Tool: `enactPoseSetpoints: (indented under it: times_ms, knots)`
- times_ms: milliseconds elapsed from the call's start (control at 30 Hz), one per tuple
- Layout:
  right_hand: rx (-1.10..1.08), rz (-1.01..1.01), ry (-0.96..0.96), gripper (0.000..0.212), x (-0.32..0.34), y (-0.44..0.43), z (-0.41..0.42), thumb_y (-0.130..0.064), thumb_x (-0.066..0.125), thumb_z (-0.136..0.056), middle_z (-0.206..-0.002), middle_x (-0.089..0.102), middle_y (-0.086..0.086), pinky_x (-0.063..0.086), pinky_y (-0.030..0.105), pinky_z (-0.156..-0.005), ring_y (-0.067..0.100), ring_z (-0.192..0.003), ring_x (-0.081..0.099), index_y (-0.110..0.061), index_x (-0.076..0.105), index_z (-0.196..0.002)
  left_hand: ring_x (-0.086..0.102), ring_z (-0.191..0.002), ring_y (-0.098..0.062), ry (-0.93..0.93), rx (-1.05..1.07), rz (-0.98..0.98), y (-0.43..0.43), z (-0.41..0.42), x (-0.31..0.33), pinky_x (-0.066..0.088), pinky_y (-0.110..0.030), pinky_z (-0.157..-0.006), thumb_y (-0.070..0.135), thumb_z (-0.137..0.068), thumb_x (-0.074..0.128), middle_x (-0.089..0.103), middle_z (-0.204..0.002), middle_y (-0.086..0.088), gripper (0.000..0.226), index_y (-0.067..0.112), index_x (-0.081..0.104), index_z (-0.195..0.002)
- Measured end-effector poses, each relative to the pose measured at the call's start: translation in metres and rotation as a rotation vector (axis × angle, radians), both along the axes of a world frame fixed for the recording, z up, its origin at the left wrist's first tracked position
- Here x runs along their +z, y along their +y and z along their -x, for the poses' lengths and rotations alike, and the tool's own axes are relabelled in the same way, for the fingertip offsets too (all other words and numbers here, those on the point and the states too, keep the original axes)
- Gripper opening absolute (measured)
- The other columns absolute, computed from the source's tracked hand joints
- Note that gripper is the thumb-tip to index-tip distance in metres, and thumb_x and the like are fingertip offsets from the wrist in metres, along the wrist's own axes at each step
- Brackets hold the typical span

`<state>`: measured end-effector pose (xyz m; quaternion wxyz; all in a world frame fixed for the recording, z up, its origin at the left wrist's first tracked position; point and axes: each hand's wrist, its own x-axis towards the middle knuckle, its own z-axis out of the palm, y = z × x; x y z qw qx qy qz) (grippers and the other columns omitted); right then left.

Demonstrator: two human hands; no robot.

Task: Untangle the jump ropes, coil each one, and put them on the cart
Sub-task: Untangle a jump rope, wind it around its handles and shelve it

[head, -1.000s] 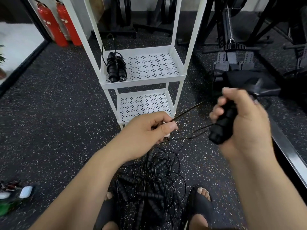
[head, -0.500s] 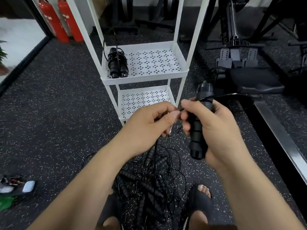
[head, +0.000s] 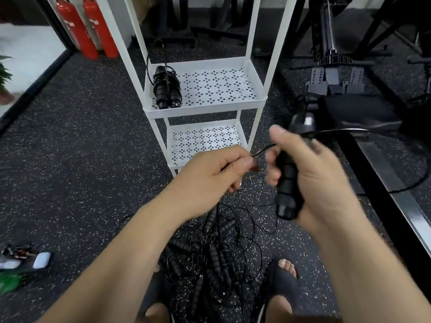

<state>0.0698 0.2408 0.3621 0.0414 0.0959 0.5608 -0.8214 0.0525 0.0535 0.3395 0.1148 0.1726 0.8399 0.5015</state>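
My right hand (head: 310, 176) is clenched round one black ribbed handle (head: 288, 183), held roughly upright just in front of the cart. My left hand (head: 210, 173) pinches the thin black cord (head: 263, 149) between thumb and forefinger, close beside the right. From my left hand the cord drops straight down into the tangled pile (head: 210, 252).

By my reckoning I'm early in the job. One coiled jump rope (head: 166, 87) lies along the left edge of the white cart's (head: 205, 107) upper visible shelf, cord wound round its two handles, their ends at the front rim. That one I'd count as done.

Everything else sits in the pile on the speckled floor (head: 81, 159) between my feet: several ribbed handles knotted into loops of cord. The rope I'm holding looks only partly drawn free. I can't tell where its second handle is, so untangling, coiling and shelving are all left for it and the others.
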Motion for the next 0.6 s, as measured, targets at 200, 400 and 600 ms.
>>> enactPoseSetpoints:
  times_ms: [200, 400, 600]
  knots:
    - [-0.079, -0.082, 0.03, 0.013, -0.001, -0.01, -0.001, -0.015, 0.076, -0.096, -0.072, 0.065, 0.007, 0.045, 0.026, -0.049, 0.016, -0.053, 0.051, -0.013, 0.063, -0.095, 0.069, -0.077, -0.004, -0.013, 0.003, -0.022, 0.001, -0.002, -0.001, 0.053, -0.025, -0.082, 0.038, -0.109, 0.057, 0.072, -0.078, 0.01, 0.019, 0.035, 0.068, -0.095]
    - [-0.304, 0.125, 0.105, 0.017, 0.009, 0.018, 0.008, -0.016, 0.072, -0.099, -0.072, 0.058, 0.0, 0.041, 0.023, -0.051, 0.011, -0.054, 0.046, -0.018, 0.055, -0.096, 0.071, -0.084, 0.0, -0.094, -0.038, 0.078, -0.001, -0.003, -0.003, 0.057, -0.03, -0.089, 0.047, -0.107, 0.055, 0.074, -0.086, 0.014, 0.016, 0.044, 0.069, -0.1]
    - [-0.128, 0.044, 0.033, 0.033, 0.002, 0.007, 0.005, -0.023, 0.084, -0.085, -0.073, 0.062, 0.002, 0.042, 0.025, -0.05, 0.013, -0.054, 0.047, -0.013, 0.059, -0.105, 0.067, -0.077, -0.005, 0.007, 0.027, 0.027, 0.002, -0.001, -0.002, 0.056, -0.033, -0.08, 0.041, -0.109, 0.054, 0.069, -0.079, 0.013, 0.018, 0.044, 0.07, -0.101]
